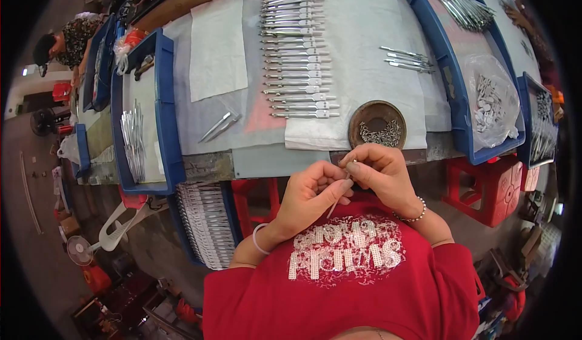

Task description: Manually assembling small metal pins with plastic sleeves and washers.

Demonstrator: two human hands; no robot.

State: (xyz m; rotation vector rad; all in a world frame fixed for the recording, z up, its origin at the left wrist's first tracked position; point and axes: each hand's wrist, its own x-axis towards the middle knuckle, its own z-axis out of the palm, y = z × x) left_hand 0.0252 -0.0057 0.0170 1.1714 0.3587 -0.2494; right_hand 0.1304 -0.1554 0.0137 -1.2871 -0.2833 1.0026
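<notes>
My left hand (312,195) and my right hand (382,173) meet in front of my chest at the table's front edge. Both are closed, thumbs against fingers. A thin silver metal rod (331,210) slants down from under the left fingertips; its upper end is hidden between the hands. What the right fingertips pinch is too small to name. Just beyond the right hand stands a round brown bowl (357,113) with many small metal parts (381,136) in it. A long row of slim silver metal tools (303,90) lies past my hands on white paper.
Several loose silver tools (407,60) lie right of the row, and a couple more (220,126) on the left. Blue trays (168,112) with metal pieces flank the workspace; the right one (451,82) holds a plastic bag (491,106). Red stools (488,188) stand below. Another person (70,43) sits far left.
</notes>
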